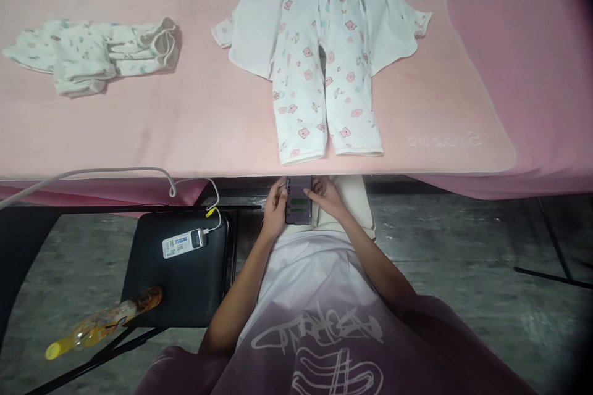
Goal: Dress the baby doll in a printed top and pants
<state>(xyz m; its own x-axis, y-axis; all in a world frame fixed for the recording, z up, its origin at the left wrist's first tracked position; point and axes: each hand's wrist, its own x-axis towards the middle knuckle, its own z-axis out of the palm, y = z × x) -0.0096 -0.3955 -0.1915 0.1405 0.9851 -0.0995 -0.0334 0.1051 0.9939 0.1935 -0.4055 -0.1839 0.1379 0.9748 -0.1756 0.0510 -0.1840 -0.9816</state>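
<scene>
A dark smartphone [299, 202] with its screen lit is held low over my lap, just below the table's front edge. My left hand [275, 207] is closed around its left side, thumb along the edge. At its right side my right hand [330, 199] grips it too, with the thumb over the screen. On the table above lie small white baby trousers [324, 74] with a pink animal print, legs toward me. They rest over a white baby top [389, 21] whose sides and sleeves spread out on both sides. Farther left lies a folded, printed baby garment [102, 55].
A pink blanket [199, 117] covers the table. On my left a black stool [180, 284] carries a white power bank [184, 243] with a cable [139, 169] running up the table edge. A bottle with a yellow cap [106, 321] lies partly over the stool.
</scene>
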